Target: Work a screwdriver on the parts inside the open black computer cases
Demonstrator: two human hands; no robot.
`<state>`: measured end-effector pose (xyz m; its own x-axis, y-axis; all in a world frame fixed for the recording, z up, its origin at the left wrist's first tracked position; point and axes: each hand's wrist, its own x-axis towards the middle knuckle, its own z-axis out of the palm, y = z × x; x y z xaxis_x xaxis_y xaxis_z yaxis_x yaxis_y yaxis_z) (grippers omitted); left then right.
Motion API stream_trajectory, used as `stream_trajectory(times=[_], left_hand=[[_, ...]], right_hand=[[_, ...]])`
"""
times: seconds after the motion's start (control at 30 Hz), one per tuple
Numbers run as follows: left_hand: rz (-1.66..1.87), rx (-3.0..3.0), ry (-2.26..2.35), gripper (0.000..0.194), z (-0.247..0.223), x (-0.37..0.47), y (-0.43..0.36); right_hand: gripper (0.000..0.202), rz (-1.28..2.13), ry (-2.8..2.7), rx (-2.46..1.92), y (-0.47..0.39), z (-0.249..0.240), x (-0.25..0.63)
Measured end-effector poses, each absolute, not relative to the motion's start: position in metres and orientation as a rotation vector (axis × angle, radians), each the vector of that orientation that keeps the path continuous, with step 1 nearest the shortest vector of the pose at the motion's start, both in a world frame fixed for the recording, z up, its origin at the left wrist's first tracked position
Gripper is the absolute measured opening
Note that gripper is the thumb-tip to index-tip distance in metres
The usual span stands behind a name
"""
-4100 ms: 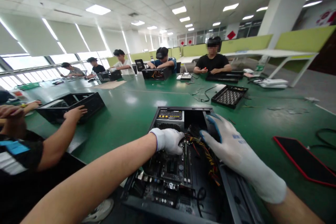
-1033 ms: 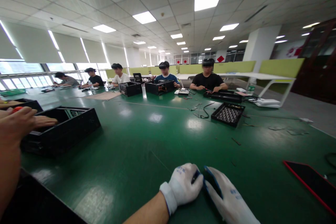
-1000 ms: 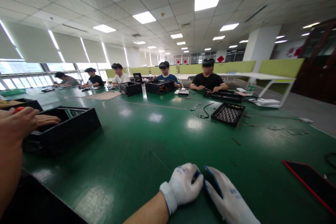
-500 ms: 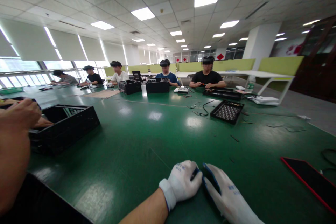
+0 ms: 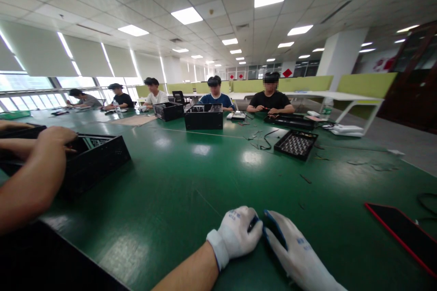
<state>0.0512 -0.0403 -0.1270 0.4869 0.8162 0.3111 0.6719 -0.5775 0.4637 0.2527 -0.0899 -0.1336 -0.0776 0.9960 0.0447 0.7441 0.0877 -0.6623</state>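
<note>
My left hand (image 5: pixel 239 232), in a white glove with blue print and a blue palm side, rests on the green table (image 5: pixel 170 186) at the lower middle. Its fingers are curled in against the thumb; whatever may be inside is hidden. Just beside it, my right hand (image 5: pixel 292 245) wears a matching glove and lies on its edge on the table. Its thumb and fingers are apart, with nothing visible in the gap. The fingertips of the two hands are close together; whether they touch, I cannot tell.
At left, a co-worker's arm (image 5: pixel 41 168) reaches into a black metal case (image 5: pixel 102 163). A black tray (image 5: pixel 296 144), loose cables (image 5: pixel 266 141) and a red-edged black panel (image 5: pixel 403 232) lie to the right. Across the table, several people sit near another black case (image 5: pixel 204 121).
The co-worker's arm at left has moved right and down into the black case. The case across the table has come slightly nearer. My two hands stay put.
</note>
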Motion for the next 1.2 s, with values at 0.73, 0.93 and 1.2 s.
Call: stream_trajectory(times=[0.73,0.93,1.2], left_hand=[[0.948,2.312,1.654,0.032,-0.080,0.003,0.014],[0.837,2.264,1.997,0.046,-0.016,-0.049,0.108],[0.561,2.289,2.180,0.041,0.016,-0.076,0.207]], right_hand=[[0.086,0.706,-1.835,-1.750,-0.088,-0.124,0.251],[0.091,0.753,-1.869,-1.761,-0.088,-0.117,0.250],[0.084,0.683,-1.913,-1.752,-0.087,-0.124,0.249]])
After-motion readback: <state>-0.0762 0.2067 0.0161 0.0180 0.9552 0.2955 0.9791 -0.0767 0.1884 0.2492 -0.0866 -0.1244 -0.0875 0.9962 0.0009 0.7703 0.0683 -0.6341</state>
